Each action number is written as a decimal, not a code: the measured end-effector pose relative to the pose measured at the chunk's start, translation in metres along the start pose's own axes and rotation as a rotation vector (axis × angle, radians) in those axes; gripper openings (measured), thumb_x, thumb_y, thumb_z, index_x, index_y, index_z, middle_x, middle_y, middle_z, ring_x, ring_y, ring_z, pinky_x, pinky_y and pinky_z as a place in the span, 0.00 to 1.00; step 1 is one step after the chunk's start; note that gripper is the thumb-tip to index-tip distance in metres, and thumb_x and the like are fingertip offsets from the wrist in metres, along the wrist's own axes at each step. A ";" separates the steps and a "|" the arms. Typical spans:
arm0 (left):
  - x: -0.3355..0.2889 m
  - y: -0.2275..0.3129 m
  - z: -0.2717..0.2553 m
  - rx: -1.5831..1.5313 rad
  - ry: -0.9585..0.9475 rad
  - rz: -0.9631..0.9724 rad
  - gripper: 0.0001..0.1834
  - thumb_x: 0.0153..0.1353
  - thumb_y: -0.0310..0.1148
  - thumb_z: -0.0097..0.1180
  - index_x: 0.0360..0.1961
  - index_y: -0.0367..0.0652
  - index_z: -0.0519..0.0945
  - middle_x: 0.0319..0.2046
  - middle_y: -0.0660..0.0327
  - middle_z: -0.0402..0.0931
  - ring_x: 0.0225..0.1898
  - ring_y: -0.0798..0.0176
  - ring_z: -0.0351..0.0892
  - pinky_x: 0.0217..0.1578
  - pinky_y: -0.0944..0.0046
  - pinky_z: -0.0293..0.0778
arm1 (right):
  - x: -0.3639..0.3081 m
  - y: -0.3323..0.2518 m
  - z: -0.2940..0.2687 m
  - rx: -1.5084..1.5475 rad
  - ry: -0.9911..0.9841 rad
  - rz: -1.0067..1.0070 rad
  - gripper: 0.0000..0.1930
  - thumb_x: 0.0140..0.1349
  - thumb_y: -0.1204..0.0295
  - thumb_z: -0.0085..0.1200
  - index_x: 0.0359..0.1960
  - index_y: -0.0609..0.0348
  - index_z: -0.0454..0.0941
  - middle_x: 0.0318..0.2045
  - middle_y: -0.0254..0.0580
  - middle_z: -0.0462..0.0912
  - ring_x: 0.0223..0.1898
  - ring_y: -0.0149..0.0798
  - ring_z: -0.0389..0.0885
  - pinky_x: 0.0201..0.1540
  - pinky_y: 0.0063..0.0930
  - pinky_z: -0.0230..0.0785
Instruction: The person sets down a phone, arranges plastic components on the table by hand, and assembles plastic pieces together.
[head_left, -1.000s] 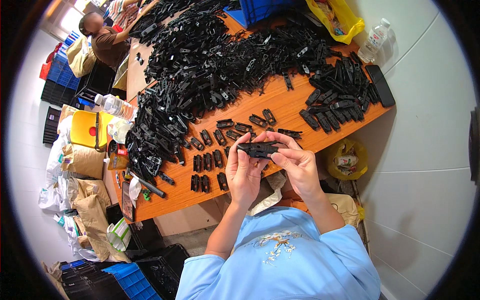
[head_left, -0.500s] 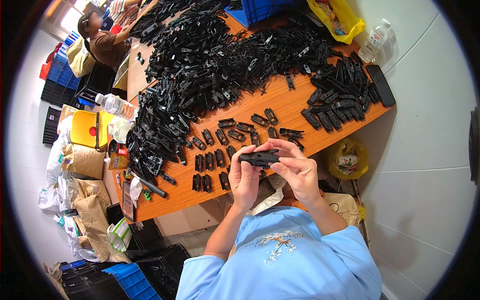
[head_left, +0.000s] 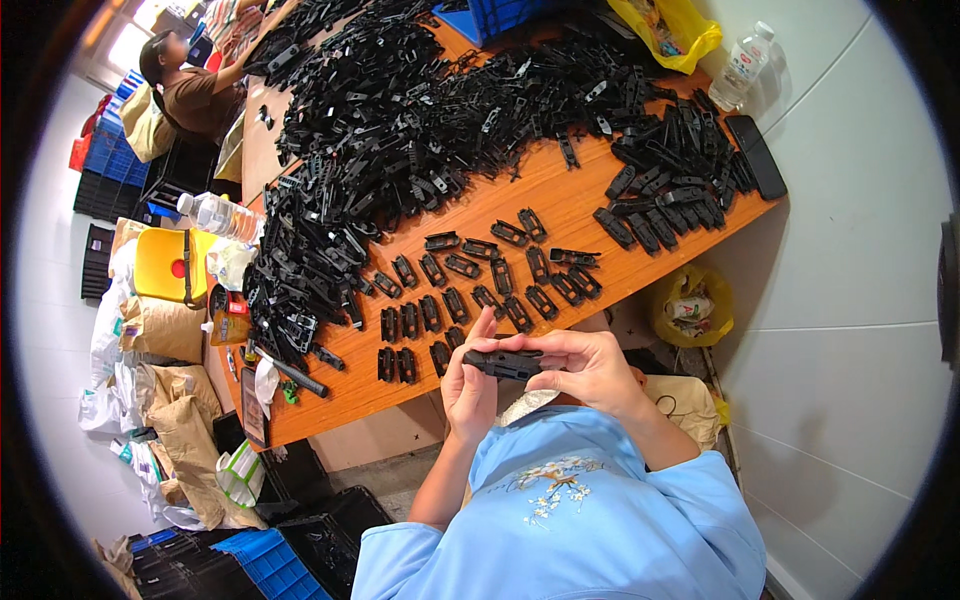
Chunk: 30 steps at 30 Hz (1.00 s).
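Observation:
Between my two hands is a black plastic part (head_left: 502,364), long and narrow with slots along its side. My left hand (head_left: 468,392) grips its left end, thumb and fingers closed. From the other side my right hand (head_left: 590,372) pinches its right end, fingers laid over the top. Both hands are just off the table's near edge, in front of my blue shirt. Beyond them, loose rows of similar open-framed black parts (head_left: 430,313) lie on the orange wooden table (head_left: 590,292). What the fingers cover of the held part is hidden.
A large heap of black plastic pieces (head_left: 420,130) covers the table's far side; a smaller pile (head_left: 670,180) sits at right beside a phone (head_left: 757,158). Bottles (head_left: 742,68) stand at the edges. A yellow bag (head_left: 692,308) hangs below. Another person (head_left: 195,85) sits far left.
My hands and the held part have moved down and slightly left, toward my body. The part has been turned, showing its side. My right fingers now lie flatter over it.

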<state>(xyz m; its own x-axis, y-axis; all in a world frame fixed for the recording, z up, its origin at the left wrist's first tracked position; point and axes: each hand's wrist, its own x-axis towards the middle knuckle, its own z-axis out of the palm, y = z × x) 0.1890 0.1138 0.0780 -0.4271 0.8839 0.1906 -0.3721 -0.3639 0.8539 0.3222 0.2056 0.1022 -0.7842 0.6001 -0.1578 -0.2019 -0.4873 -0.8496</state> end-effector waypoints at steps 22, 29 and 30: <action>0.036 0.001 0.006 0.966 -0.008 0.096 0.16 0.59 0.23 0.48 0.49 0.37 0.72 0.51 0.56 0.71 0.56 0.55 0.64 0.56 0.59 0.60 | 0.060 -0.063 -0.151 -1.319 0.910 -0.758 0.11 0.51 0.80 0.55 0.38 0.63 0.78 0.39 0.45 0.78 0.39 0.43 0.78 0.43 0.30 0.70; 0.096 -0.026 0.006 1.347 -0.307 0.320 0.20 0.46 0.17 0.52 0.43 0.41 0.77 0.44 0.60 0.75 0.49 0.54 0.69 0.49 0.59 0.68 | 0.048 -0.055 -0.120 -1.384 0.508 -0.846 0.07 0.49 0.79 0.57 0.32 0.61 0.77 0.43 0.41 0.76 0.43 0.43 0.75 0.46 0.31 0.69; 0.104 -0.030 0.006 1.378 -0.361 0.315 0.17 0.49 0.18 0.52 0.43 0.41 0.77 0.44 0.60 0.75 0.49 0.54 0.69 0.49 0.59 0.68 | 0.040 -0.042 -0.108 -1.288 0.406 -0.771 0.06 0.48 0.79 0.58 0.30 0.61 0.77 0.39 0.41 0.77 0.41 0.42 0.76 0.45 0.30 0.69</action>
<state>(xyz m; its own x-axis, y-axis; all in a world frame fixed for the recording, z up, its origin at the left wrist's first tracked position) 0.1608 0.2180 0.0751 -0.0373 0.9221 0.3851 0.8527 -0.1716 0.4934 0.3628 0.3183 0.0774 -0.4830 0.6693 0.5646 0.3218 0.7353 -0.5964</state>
